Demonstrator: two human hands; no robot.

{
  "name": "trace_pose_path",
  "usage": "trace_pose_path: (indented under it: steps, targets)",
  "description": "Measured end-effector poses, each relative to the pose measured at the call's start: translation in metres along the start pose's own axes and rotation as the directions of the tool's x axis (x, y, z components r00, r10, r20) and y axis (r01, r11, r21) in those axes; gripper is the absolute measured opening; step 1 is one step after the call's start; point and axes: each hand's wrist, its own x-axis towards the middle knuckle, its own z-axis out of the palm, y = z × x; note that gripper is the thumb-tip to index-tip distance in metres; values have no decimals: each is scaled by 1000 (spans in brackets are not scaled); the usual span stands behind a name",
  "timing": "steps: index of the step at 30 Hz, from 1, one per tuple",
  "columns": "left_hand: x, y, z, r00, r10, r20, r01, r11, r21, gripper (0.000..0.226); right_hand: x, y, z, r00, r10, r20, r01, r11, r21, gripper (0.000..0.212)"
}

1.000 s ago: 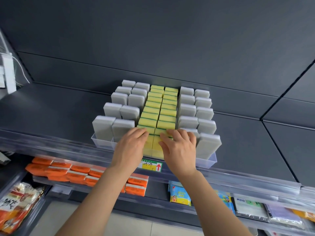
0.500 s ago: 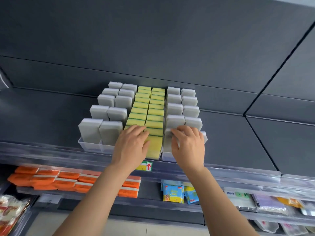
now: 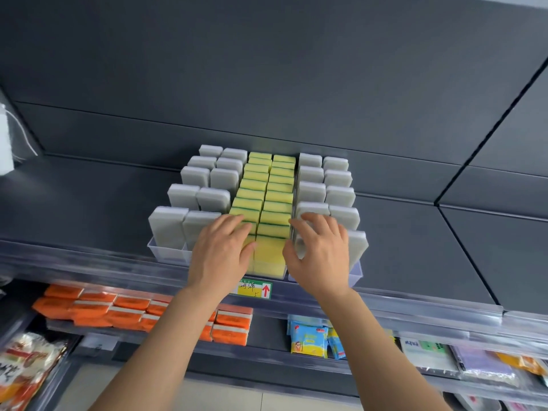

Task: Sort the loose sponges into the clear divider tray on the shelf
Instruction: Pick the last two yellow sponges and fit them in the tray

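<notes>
Sponges (image 3: 311, 192) stand on edge in a clear divider tray (image 3: 166, 254) at the front of a dark grey shelf (image 3: 89, 200), seen from below by a camera on the person's head. The tray holds six rows running front to back. Grey sponges (image 3: 184, 197) fill the two rows on the left and the two on the right. Yellow sponges with green backing (image 3: 277, 200) fill the two middle rows, packed closer together than the grey ones.

Both bare forearms reach up to the front of the tray. The left hand (image 3: 221, 253) lies flat on the front of the left yellow row and the grey sponge beside it. Its fingers are straight and spread, so the grip is apart and clamps nothing. The right hand (image 3: 318, 256) covers the front grey sponges just right of the yellow rows, fingers bent loosely over their tops, thumb near the divider wall. Whether this grip is clamped on a sponge cannot be told.

A small yellow and green price label with a red arrow (image 3: 255, 289) sits on the shelf edge between the wrists. On the shelf below lie orange packs (image 3: 89, 307) at the left and blue packets (image 3: 310, 339) at the right.
</notes>
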Motion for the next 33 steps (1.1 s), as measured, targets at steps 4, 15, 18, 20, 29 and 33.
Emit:
trace_pose_path:
  steps: [4, 15, 18, 20, 29, 33]
  targets:
    - [-5, -14, -6, 993, -110, 40, 105, 990, 99, 61, -2, -13, 9, 988, -107, 107, 106, 994, 16, 27]
    - [37, -39, -14, 979, -124, 161, 112, 990, 83, 58, -4, -26, 17, 983, -61, 175, 63, 998, -7, 27]
    - [46, -42, -11, 964, -131, 232, 117, 990, 75, 58, -3, -29, 18, 981, -49, 188, 51, 999, -7, 26]
    - [48, -44, -10, 956, -136, 260, 121, 990, 73, 58, -3, -28, 19, 981, -41, 191, 44, 999, -10, 26]
    - [43, -50, -10, 965, -106, 239, 98, 994, 47, 53, -3, -31, 24, 983, -36, 180, 41, 999, -21, 24]
    - [36, -48, -14, 979, -86, 186, 80, 996, 37, 52, -4, -32, 24, 985, -33, 170, 39, 999, -27, 26]
